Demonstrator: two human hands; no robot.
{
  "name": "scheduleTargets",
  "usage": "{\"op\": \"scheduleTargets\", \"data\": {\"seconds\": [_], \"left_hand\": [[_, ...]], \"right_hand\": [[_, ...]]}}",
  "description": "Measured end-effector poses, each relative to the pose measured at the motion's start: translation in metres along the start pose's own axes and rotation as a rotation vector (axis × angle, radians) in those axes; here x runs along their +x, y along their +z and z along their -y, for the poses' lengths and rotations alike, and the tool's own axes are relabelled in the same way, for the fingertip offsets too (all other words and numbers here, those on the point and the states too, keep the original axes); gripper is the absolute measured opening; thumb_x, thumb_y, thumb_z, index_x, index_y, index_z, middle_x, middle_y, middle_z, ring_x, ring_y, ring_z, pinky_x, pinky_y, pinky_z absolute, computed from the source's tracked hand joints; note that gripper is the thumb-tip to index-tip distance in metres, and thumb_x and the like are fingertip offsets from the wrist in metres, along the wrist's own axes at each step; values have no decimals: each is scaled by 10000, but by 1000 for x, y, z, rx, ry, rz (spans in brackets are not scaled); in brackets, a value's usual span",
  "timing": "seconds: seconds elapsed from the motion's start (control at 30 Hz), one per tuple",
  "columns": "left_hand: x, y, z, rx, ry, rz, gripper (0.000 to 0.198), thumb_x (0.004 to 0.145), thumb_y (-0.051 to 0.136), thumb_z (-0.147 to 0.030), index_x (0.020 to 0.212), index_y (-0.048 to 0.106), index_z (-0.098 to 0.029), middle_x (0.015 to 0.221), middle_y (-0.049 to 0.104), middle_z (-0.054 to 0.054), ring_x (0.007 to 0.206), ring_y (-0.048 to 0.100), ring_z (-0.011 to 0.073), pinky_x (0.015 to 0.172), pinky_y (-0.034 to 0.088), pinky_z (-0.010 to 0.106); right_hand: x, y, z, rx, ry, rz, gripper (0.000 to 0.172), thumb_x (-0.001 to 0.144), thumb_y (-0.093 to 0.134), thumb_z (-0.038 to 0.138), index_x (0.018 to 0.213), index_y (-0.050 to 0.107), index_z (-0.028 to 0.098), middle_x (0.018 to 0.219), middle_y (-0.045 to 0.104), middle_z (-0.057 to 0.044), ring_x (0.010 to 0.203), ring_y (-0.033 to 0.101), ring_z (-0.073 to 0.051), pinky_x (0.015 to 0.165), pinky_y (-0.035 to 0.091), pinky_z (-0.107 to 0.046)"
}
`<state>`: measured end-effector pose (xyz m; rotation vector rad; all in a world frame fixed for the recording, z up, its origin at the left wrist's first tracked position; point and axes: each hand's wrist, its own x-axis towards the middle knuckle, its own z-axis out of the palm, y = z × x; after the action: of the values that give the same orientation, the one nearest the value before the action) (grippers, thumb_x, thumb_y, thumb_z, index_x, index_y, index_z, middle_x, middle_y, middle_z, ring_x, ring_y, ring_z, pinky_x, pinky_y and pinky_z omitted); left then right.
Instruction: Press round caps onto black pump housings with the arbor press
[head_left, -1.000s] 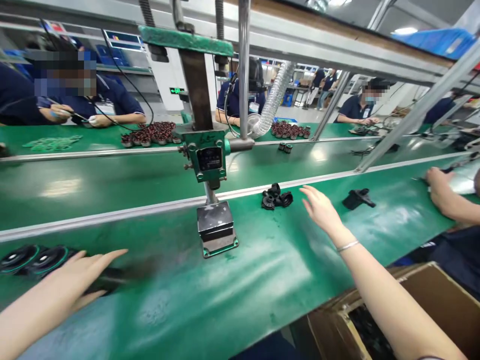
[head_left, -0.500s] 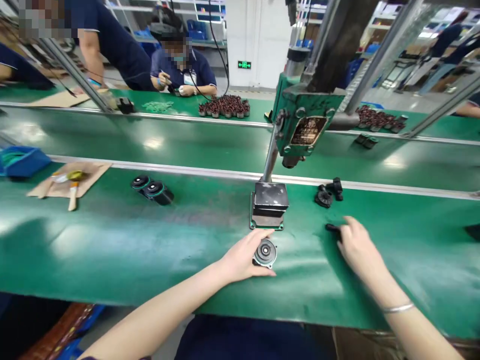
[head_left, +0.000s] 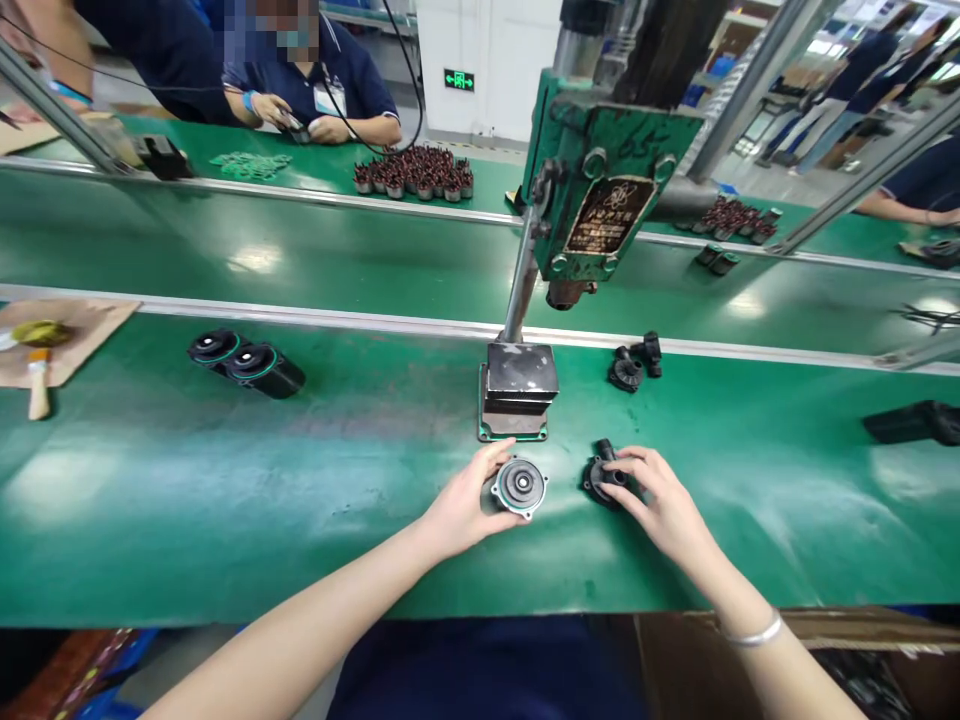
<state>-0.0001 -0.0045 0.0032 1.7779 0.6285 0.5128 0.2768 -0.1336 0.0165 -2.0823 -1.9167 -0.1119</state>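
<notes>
Left hand [head_left: 461,505], right hand [head_left: 664,505], both half-closed.

Just before the press block [head_left: 517,385], a disc part [head_left: 519,487], housing [head_left: 604,478] right of it, perhaps two small parts [head_left: 634,363] behind.

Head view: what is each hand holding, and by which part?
Left hand holds the round grey cover by its left rim; right hand holds the black housing by its right side.

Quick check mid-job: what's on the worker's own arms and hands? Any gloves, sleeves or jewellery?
Left hand and right hand are bare, no gloves. Both forearms are uncovered, no sleeves in view. A thin silver bangle sits on the right wrist; no watch or rings visible.
</notes>
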Motion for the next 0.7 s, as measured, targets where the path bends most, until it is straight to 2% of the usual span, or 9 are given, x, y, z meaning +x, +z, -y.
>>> {"op": "scheduleTargets", "data": {"seconds": [0.07, 0.13, 0.23, 0.3, 0.4, 0.53, 0.7], "left_hand": [[0, 1, 1, 14, 1, -3, 861, 676, 813, -294, 1364, 301, -215, 1288, 578, 132, 1246, 547, 271, 1072, 440, 473], [0, 2, 3, 51, 24, -14, 826, 679, 812, -316, 1344, 334, -210, 1304, 571, 146, 1236, 556, 284, 1061, 454, 476], [-1, 3, 6, 131, 71, -41, 768, 680, 806, -353, 1309, 391, -205, 1300, 575, 141, 1219, 567, 294, 1049, 468, 475], [-1, 3, 7, 178, 92, -54, 731, 693, 793, -364, 1294, 411, -198, 1294, 581, 134, 1219, 566, 295, 1042, 475, 471], [-2, 3, 6, 198, 113, -57, 728, 709, 776, -353, 1312, 400, -198, 1308, 576, 127, 1209, 573, 285, 1034, 484, 457], [-2, 2, 6, 184, 137, -53, 736, 730, 754, -334, 1345, 369, -212, 1325, 565, 122, 1213, 569, 279, 1036, 483, 455], [-1, 2, 8, 167, 178, -40, 738, 744, 740, -325, 1355, 340, -219, 1342, 550, 127, 1224, 562, 283, 1032, 484, 466]], "right_hand": [[8, -3, 5, 28, 45, -53, 411, 790, 563, 540, 873, 650, 147, 1179, 549, -60, 1153, 526, -107, 969, 491, -271], [17, -11, 22, 154, 125, -106, 413, 790, 578, 515, 786, 571, 101, 1190, 561, -60, 1194, 528, -116, 998, 482, -275], [31, -25, 63, 372, 211, -160, 328, 831, 565, 406, 770, 459, 102, 1085, 622, -20, 1003, 613, -20, 845, 499, -129], [40, -29, 93, 360, 142, -185, 283, 823, 586, 367, 787, 462, 115, 1029, 637, 23, 900, 616, 27, 761, 477, -76], [48, -25, 126, 217, -32, -219, 259, 804, 620, 344, 808, 482, 125, 1012, 634, 46, 859, 604, 41, 749, 463, -74], [53, -17, 138, 66, -153, -219, 255, 799, 630, 343, 877, 518, 127, 993, 631, 24, 813, 596, 19, 729, 462, -107], [53, -16, 135, 53, -184, -171, 255, 800, 630, 338, 877, 516, 124, 1007, 626, 18, 822, 592, 22, 731, 460, -102]]}}
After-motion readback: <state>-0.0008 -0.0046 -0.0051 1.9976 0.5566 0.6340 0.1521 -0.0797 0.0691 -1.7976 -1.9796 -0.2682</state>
